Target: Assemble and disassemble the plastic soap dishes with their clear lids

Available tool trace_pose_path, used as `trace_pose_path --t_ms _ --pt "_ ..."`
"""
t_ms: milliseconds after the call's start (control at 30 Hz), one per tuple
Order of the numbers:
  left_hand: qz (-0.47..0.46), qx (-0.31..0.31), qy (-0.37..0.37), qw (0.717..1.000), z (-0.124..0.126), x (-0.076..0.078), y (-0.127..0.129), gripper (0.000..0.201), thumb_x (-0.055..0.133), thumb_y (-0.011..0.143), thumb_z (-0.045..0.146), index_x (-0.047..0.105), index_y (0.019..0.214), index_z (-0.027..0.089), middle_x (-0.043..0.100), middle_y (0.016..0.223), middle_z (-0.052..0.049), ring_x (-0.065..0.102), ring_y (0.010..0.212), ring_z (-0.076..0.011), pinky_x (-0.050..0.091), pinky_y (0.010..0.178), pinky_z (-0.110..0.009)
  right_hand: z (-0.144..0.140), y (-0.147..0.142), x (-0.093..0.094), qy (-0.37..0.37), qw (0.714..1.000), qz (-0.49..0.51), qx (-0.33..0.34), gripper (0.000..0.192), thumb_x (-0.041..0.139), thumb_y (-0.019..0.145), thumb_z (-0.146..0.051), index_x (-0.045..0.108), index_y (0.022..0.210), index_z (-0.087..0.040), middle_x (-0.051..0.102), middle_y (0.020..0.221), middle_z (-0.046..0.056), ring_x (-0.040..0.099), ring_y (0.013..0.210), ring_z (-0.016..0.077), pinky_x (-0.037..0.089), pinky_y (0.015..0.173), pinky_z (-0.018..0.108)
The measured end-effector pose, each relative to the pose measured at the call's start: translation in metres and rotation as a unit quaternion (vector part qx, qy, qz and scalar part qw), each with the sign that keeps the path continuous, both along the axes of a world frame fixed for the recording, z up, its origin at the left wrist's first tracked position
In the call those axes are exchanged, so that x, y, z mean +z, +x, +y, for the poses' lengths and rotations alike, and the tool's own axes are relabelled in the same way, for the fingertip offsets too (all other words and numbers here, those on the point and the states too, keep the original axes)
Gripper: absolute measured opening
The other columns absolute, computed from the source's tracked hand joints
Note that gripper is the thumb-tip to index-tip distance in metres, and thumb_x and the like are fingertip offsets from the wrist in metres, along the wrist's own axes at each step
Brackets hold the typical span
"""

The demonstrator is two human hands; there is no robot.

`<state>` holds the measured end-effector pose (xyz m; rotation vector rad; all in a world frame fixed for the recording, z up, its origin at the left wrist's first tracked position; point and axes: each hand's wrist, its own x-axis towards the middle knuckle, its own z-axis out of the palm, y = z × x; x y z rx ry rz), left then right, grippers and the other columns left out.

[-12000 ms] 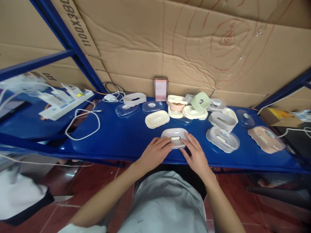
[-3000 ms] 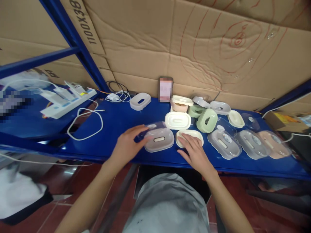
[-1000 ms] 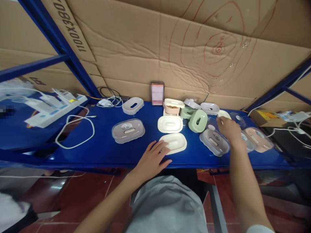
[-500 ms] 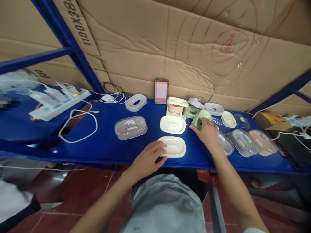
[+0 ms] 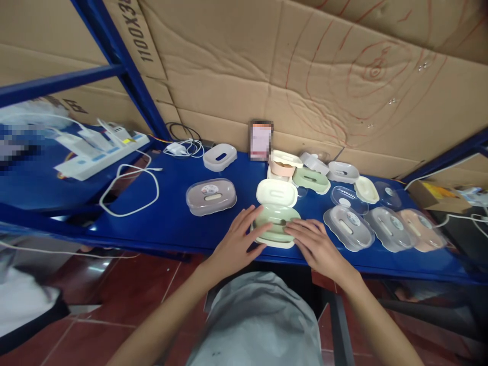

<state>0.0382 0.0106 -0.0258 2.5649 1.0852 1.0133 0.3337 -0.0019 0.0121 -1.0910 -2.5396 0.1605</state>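
At the lower centre of the frame, the left hand and right hand clasped a green dish between them, fingers at opposite ends, presumably to keep it level over the cream tray beneath.

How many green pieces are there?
2. One green piece is between the left hand and right hand; a second green piece lies farther back by the pink piece. Others may be hidden.
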Motion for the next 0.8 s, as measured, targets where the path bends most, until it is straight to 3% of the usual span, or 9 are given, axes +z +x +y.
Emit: trace_pose_path --t_ms 100,167,333,433,533,633,700,800 --pt "-0.012 -0.027 0.001 1.0 0.003 -0.002 0.0 0.03 0.067 0.105 0.024 0.066 0.135 0.025 0.065 0.149 -0.012 0.05 0.153 -0.0313 0.05 0.124 -0.056 -0.005 -0.008 -0.007 0.009 1.0 0.004 0.009 0.044 0.057 0.109 -0.027 0.059 0.153 -0.027 0.07 0.148 0.01 0.062 0.141 0.0276 0.052 0.115 0.051" --pt "-0.017 -0.029 0.002 0.999 0.005 -0.004 0.0 0.022 0.067 0.104 0.022 0.069 0.126 0.024 0.07 0.138 -0.01 0.055 0.148 -0.0294 0.054 0.121 -0.053 -0.009 -0.012 -0.012 0.046 0.999 0.0 0.01 0.044 0.06 0.108 -0.026 0.061 0.152 -0.026 0.072 0.144 0.01 0.066 0.137 0.0277 0.054 0.114 0.051" --pt "-0.005 -0.021 0.02 1.0 0.002 -0.002 0.003 0.019 0.068 0.101 0.018 0.071 0.118 0.025 0.074 0.129 -0.007 0.058 0.142 -0.0285 0.053 0.12 -0.051 0.001 -0.006 -0.012 0.064 0.998 0.007 0.019 0.044 0.054 0.11 -0.022 0.062 0.153 -0.029 0.072 0.145 0.008 0.066 0.138 0.0255 0.053 0.115 0.05" --pt "-0.007 0.021 0.019 1.0 -0.002 0.003 0.005 0.016 0.071 0.093 0.019 0.069 0.108 0.024 0.074 0.122 -0.008 0.061 0.136 -0.0312 0.054 0.112 -0.05 0.033 -0.001 -0.007 0.064 0.998 0.005 -0.026 0.046 0.047 0.111 -0.02 0.06 0.154 -0.028 0.067 0.152 0.009 0.061 0.144 0.0266 0.051 0.117 0.053" --pt "-0.012 0.066 0.036 0.997 -0.004 0.005 0.007 0.016 0.073 0.085 0.02 0.065 0.098 0.023 0.07 0.114 -0.01 0.064 0.125 -0.033 0.053 0.107 -0.05 0.065 -0.008 -0.004 0.079 0.993 -0.04 -0.073 0.044 0.05 0.108 -0.018 0.064 0.15 -0.023 0.062 0.158 0.011 0.056 0.148 0.032 0.046 0.12 0.06" --pt "-0.005 0.123 0.06 0.991 -0.003 0.004 0.007 0.013 0.072 0.086 0.021 0.061 0.094 0.022 0.069 0.115 -0.012 0.065 0.118 -0.0335 0.053 0.104 -0.052 0.078 -0.013 -0.002 0.05 0.993 -0.076 -0.072 0.039 0.053 0.108 -0.024 0.069 0.144 -0.027 0.063 0.158 0.007 0.056 0.149 0.0264 0.045 0.123 0.051" --pt "0.004 0.167 0.066 0.984 -0.001 0.002 0.006 0.012 0.07 0.088 0.021 0.059 0.093 0.023 0.069 0.113 -0.012 0.066 0.113 -0.0332 0.052 0.103 -0.052 0.078 -0.002 0.005 0.035 0.99 -0.081 -0.11 0.04 0.048 0.111 -0.03 0.068 0.146 -0.029 0.062 0.159 0.005 0.055 0.149 0.0226 0.044 0.124 0.045" --pt "0.013 0.195 0.066 0.978 0.001 0.001 0.006 0.012 0.07 0.091 0.022 0.058 0.093 0.024 0.071 0.11 -0.01 0.067 0.111 -0.0328 0.05 0.105 -0.053 0.079 0.038 0.02 0.03 0.961 -0.083 -0.26 0.044 0.045 0.11 -0.038 0.07 0.142 -0.022 0.068 0.149 0.016 0.06 0.143 0.0337 0.045 0.119 0.057"
